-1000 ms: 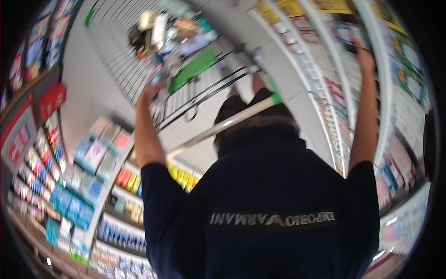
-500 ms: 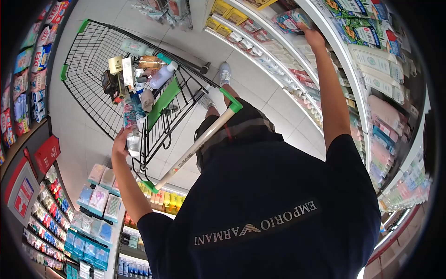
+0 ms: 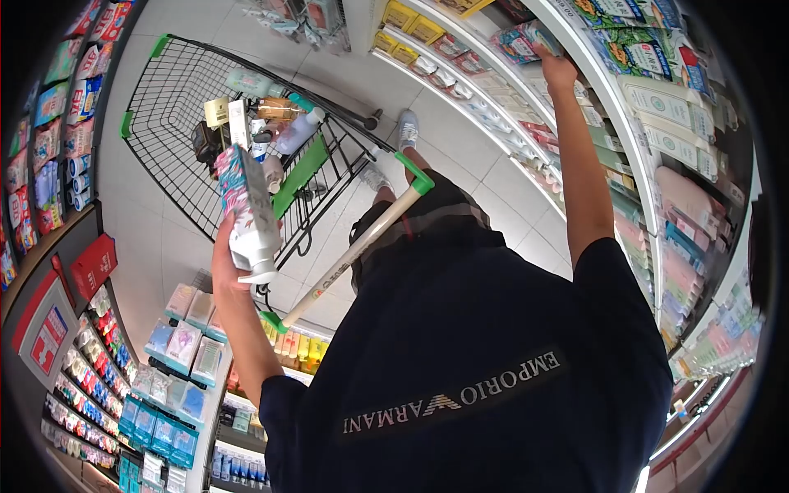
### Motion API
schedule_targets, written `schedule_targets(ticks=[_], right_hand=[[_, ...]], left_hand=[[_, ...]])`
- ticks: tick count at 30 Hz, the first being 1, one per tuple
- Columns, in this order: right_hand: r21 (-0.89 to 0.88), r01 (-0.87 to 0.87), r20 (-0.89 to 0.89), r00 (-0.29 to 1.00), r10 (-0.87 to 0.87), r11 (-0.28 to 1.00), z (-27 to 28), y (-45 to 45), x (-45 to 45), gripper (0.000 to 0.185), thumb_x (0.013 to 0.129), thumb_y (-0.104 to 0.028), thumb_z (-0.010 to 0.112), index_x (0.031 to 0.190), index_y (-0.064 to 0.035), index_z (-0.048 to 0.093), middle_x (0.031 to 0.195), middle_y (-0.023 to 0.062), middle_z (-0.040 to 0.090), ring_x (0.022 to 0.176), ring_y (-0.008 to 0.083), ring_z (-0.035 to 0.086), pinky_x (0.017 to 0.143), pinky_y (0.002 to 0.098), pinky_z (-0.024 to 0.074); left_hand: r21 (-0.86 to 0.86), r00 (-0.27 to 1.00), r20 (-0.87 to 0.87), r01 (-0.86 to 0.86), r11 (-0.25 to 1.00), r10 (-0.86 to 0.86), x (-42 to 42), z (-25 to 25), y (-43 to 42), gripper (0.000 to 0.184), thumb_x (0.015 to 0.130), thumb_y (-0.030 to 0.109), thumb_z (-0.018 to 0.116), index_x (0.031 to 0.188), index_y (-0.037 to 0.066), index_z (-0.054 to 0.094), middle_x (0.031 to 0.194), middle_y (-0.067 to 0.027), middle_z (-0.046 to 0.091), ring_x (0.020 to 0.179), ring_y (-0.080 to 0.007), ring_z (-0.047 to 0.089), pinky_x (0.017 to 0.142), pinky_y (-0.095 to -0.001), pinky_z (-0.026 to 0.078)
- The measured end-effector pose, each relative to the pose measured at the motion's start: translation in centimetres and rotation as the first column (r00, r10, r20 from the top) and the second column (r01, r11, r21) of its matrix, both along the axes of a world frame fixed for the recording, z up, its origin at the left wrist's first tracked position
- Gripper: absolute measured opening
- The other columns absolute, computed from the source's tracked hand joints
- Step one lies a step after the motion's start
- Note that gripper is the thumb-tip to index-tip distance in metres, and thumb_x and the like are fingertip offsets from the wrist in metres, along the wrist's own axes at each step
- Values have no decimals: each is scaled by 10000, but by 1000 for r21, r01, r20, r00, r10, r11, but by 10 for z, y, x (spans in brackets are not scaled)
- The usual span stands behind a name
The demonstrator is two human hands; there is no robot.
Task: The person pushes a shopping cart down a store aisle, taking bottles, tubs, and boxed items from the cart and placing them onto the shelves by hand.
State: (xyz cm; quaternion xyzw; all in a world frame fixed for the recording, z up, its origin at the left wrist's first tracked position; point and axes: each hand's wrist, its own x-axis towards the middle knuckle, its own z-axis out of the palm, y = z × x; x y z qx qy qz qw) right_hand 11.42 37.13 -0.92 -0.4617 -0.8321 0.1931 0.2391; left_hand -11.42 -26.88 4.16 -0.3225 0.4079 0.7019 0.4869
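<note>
My left hand is closed around a pump bottle with a white pump head and a pink-and-blue pattern. The bottle lies tilted above the near left side of a wire shopping cart. At the right-hand shelves, my right hand is closed on the edge of a colourful patterned package; part of its fingers is hidden. Inside the cart lie a pale lavender bottle, a white box, a cream-gold box and several other goods.
The cart's handlebar crosses in front of my body. Stocked shelves run along the right. Packaged goods hang at the lower left, near a red box. Bagged products fill the left shelf.
My left hand has raised the pump bottle from the cart's side and turned it, so more of its pattern shows. My right hand stays at the patterned package. The view has shifted slightly.
</note>
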Motion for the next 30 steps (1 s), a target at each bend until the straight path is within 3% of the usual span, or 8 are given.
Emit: schedule_targets(ticks=[3,6,10,13,17,23,29,30], right_hand=[[-110,6,-27,1000,-9,994,12,-5,-8,732,696,-313,830,1272,13,519,1240,133,590,1100,239,555,975,300,390],[280,-15,238,970,-55,960,-11,18,-13,914,663,-689,688,1279,-30,546,1304,157,560,1207,295,516,1020,334,360],[-121,-18,231,972,46,992,23,-8,-43,865,713,-662,660,1281,-21,543,1321,170,538,1225,292,494,1044,322,326],[-160,-44,300,949,91,986,18,10,-40,819,736,-628,663,1273,-20,548,1307,162,550,1207,285,509,1031,322,341],[-119,-23,385,921,68,993,8,24,-40,781,754,-594,666,1268,-18,550,1299,160,556,1200,291,512,1027,324,345],[-80,-49,253,965,67,996,11,10,-47,795,742,-585,681,1284,-21,537,1309,164,548,1223,295,494,1038,325,331],[-63,-43,334,941,61,997,17,-2,-54,868,725,-730,579,1251,-40,581,1311,180,545,1226,298,501,1035,329,338],[-34,28,482,876,-8,999,16,3,-57,887,711,-745,581,1250,-42,578,1286,186,563,1213,312,510,1028,340,351]], left_hand=[[192,999,42,24,981,-33,7,23,37,537,890,370,593,1278,22,463,1108,-197,622,954,-397,637,803,-513,548],[325,990,141,-20,946,-28,15,45,84,470,882,397,598,1204,61,530,1055,-168,638,945,-388,643,792,-546,544],[470,983,181,-70,880,-18,25,45,134,475,888,398,585,1207,50,540,1119,-171,620,1010,-421,603,886,-592,479],[355,983,146,-160,921,114,30,50,172,393,888,377,600,1149,85,566,1052,-149,638,968,-373,625,867,-589,489],[349,964,154,-259,901,217,31,60,199,419,906,364,583,1209,85,505,1170,-140,576,1069,-349,582,867,-602,477],[455,945,149,-327,829,291,31,48,212,484,902,365,582,1275,106,416,1254,-155,496,1114,-366,547,875,-642,443],[452,950,151,-313,835,274,32,44,213,493,891,375,597,1269,110,426,1270,-152,483,1133,-375,531,911,-636,419],[428,945,175,-326,843,276,33,47,212,499,884,374,608,1268,111,429,1273,-153,481,1144,-378,522,913,-632,420]])
